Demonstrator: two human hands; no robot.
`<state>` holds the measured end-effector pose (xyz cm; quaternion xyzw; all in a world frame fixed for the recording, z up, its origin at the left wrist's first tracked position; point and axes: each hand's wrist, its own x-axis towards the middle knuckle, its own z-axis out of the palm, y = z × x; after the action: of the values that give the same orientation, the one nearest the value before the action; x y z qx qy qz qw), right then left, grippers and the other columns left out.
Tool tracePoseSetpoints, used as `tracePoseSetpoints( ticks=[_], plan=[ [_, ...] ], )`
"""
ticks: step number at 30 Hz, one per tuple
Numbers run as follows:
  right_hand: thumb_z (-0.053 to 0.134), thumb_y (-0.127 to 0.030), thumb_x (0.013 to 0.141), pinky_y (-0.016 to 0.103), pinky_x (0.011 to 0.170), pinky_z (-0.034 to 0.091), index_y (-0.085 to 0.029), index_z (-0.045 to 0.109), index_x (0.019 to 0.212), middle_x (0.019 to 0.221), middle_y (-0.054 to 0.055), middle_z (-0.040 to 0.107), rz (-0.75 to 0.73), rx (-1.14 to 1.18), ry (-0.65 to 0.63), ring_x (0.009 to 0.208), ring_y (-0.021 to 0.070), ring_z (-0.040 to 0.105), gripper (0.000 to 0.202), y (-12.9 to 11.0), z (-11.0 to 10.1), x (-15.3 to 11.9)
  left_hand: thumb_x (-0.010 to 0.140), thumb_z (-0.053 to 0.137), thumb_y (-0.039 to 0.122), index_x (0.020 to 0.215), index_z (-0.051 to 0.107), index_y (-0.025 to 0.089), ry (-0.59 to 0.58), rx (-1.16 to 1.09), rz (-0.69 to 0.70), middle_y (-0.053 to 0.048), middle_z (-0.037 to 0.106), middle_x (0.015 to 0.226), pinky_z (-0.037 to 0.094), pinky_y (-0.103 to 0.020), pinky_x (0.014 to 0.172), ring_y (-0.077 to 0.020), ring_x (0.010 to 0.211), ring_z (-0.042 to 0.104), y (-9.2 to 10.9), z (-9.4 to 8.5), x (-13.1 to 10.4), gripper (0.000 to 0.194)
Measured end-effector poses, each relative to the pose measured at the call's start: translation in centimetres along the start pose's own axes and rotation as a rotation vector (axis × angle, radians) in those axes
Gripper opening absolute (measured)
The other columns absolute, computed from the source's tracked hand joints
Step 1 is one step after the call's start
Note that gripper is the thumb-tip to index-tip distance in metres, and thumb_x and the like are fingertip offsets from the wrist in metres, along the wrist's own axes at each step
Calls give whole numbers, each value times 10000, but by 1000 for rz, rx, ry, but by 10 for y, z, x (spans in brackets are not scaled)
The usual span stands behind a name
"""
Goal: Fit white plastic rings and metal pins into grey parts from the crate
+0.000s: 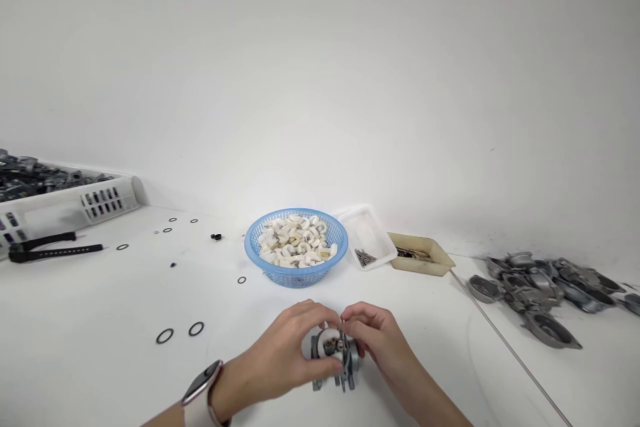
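Observation:
At the front centre of the white table stands a grey metal part with a white ring-shaped piece and brass bits on its top. My left hand, with a watch on its wrist, is wrapped round the part's left side, thumb in front and fingers behind. On the right, my right hand pinches a thin metal pin upright at the part's top edge. The pin's lower end is hard to make out among the metal pieces.
Behind the hands are a blue basket of white pieces, a white tray with pins and a beige tray. Grey metal parts and a thin rod lie right. Left are black rings, pliers and a white crate.

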<state>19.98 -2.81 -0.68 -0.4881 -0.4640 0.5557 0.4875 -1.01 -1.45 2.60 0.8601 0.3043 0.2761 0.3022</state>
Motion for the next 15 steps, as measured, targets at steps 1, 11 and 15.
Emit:
tracePoseSetpoints(
  ticks=[1, 11, 15],
  plan=[
    [776, -315, 663, 254, 538, 345, -182, 759, 776, 583, -43, 569, 3, -3, -1, 552, 109, 408, 175, 0, 0, 0, 816, 843, 234, 1124, 656, 283, 0, 8, -1, 27, 704, 1068, 463, -312, 913, -211, 1005, 632, 0, 0, 0, 363],
    [740, -358, 718, 259, 572, 369, -184, 763, 843, 707, -10, 643, 5, -82, -52, 636, 134, 475, 216, -4, -2, -2, 842, 824, 215, 1142, 637, 283, 52, 58, 97, 27, 708, 1037, 466, -314, 896, -203, 978, 630, -2, 5, -3, 360],
    [725, -360, 749, 272, 588, 387, -194, 788, 884, 741, -10, 656, 20, -155, -94, 611, 128, 456, 224, -9, -6, -6, 861, 797, 236, 1124, 638, 274, 42, 73, 94, 7, 707, 1026, 477, -329, 881, -218, 964, 630, -1, 4, -3, 310]
  ],
)
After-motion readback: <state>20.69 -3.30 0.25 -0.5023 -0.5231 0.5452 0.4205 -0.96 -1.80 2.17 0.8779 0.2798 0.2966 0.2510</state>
